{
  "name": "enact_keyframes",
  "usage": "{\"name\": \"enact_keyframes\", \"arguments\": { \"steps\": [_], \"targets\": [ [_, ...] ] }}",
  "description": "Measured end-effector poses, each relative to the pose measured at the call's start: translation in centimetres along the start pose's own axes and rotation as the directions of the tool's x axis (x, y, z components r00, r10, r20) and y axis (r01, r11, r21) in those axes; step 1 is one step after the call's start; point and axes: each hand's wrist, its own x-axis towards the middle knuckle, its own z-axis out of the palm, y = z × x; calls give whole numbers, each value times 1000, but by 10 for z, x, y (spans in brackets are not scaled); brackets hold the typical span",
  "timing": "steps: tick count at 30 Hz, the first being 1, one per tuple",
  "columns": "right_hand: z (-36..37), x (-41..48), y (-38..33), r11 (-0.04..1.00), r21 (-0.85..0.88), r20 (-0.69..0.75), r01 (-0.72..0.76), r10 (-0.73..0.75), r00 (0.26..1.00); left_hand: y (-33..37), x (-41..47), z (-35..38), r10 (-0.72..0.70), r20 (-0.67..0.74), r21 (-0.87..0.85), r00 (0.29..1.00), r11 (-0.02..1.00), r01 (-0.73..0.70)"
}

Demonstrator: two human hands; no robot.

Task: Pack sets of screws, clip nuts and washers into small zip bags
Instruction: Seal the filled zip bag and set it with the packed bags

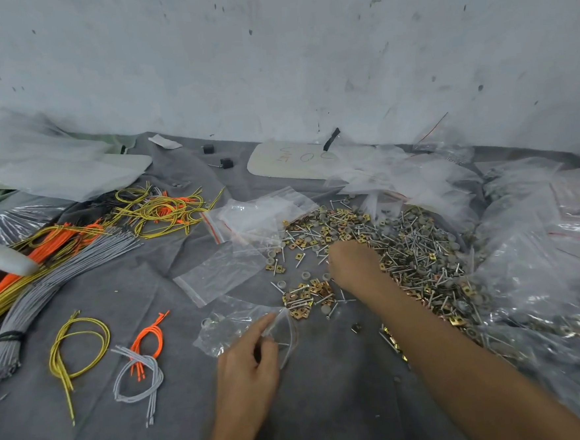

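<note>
Left hand pinches zip bag; right hand among screws

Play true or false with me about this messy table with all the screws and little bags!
1. The left hand holds a small zip bag. True.
2. The right hand rests on the wires. False: it reaches into the pile of screws, clip nuts and washers.
3. All the wires are orange. False: there are orange wires, yellow wires and grey wires.
4. An empty zip bag lies flat on the grey cloth. True.
</note>
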Motion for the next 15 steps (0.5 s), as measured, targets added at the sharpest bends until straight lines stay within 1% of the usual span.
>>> {"name": "enact_keyframes", "arguments": {
  "steps": [5, 8, 10, 12, 13, 15],
  "targets": [
    [-1, -2, -2, 999, 29, 64, 27, -29, 998, 0, 1, 0, 18, -3, 17, 1000, 1000, -18],
    [-4, -7, 3, 993, 114, 45, 33, -38, 998, 1, 0, 0, 21, 8, -5, 1000, 1000, -21],
    [-9, -12, 8, 975, 217, 6, 38, -40, 999, 1, 0, 0, 28, 13, -16, 1000, 999, -28],
    [-13, -20, 13, 933, 356, -33, 49, -39, 999, 1, 0, 0, 35, 17, -20, 999, 999, -35],
    [-16, -26, 16, 901, 431, -50, 52, -33, 998, 0, 0, 0, 36, 14, -22, 999, 999, -36],
    [-21, -40, 19, 802, 595, -71, 49, -8, 997, -1, 1, 1, 24, 5, -21, 1000, 999, -24]
  ]
}}
